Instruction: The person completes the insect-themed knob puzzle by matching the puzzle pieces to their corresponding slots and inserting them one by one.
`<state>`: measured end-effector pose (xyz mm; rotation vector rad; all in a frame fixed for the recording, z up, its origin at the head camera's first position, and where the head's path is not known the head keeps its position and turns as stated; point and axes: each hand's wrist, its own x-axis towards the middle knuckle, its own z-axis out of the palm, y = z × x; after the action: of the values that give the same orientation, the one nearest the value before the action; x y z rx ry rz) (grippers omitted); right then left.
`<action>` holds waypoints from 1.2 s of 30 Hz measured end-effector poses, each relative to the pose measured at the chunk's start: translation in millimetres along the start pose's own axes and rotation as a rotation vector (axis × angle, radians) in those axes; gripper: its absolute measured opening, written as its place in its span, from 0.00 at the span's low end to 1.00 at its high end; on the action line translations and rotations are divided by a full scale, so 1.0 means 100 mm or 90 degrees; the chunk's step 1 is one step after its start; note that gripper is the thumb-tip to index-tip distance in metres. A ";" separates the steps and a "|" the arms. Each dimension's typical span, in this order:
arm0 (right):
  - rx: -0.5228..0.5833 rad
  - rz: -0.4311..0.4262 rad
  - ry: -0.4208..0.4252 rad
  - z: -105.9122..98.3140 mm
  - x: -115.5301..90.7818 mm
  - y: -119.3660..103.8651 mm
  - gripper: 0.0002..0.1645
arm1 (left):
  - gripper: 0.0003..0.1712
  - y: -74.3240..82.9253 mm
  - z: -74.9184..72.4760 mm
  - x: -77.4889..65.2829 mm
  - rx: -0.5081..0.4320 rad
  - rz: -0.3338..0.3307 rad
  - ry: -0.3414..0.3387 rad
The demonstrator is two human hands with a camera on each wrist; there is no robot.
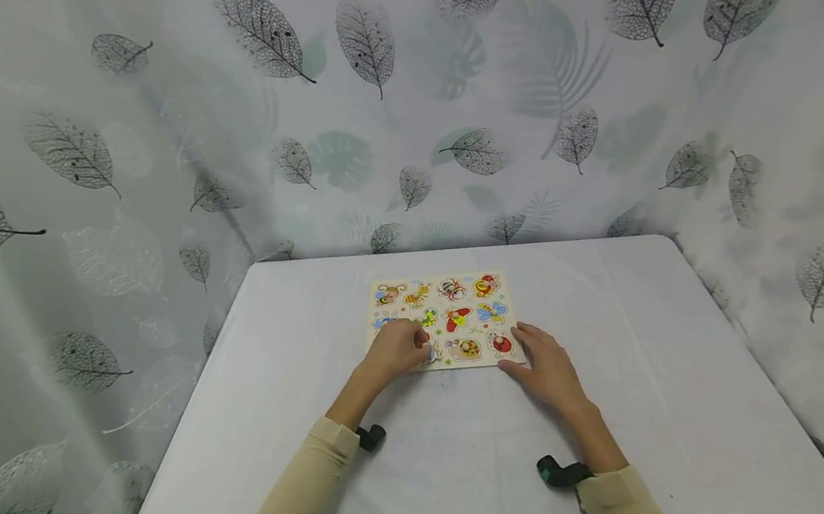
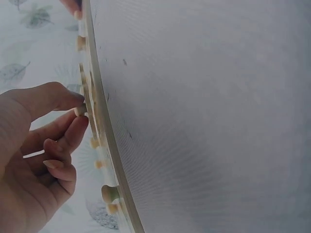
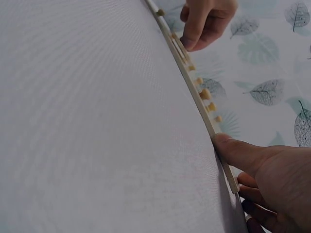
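Note:
A pale wooden knob puzzle board [image 1: 473, 365] with colourful insect pictures lies on the table. My left hand [image 1: 393, 350] is over its front left part, thumb and forefinger pinching the small knob [image 2: 81, 110] of a puzzle piece [image 2: 83, 77]. In the left wrist view this piece appears edge-on, raised slightly off the board face; the hand hides most of its picture in the head view. My right hand [image 1: 545, 366] holds the board's front right corner, thumb at the front edge and fingers along the right side.
Other pieces stay set in the board, among them a ladybug [image 1: 501, 344], a snail [image 1: 467, 349] and a red-winged insect [image 1: 456, 319]. A white cloth covers the table [image 1: 449, 479]. Behind it hangs a leaf-patterned curtain [image 1: 396, 121]. Each wrist wears a black camera mount [image 1: 561, 473].

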<state>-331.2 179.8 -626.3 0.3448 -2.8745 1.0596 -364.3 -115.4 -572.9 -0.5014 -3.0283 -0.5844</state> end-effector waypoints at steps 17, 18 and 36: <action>0.004 0.006 0.001 -0.02 -0.01 -0.04 0.47 | 0.04 -0.02 0.04 0.03 0.018 -0.008 0.002; 0.005 0.006 0.001 -0.02 -0.01 -0.04 0.47 | 0.04 -0.01 0.04 0.03 0.014 -0.010 0.000; 0.007 0.014 0.000 -0.03 -0.04 -0.05 0.46 | 0.04 0.00 0.04 0.01 0.005 -0.007 0.005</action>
<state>-326.4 178.6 -620.8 0.3143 -2.8806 1.0802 -364.9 -113.9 -576.9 -0.4814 -3.0265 -0.5746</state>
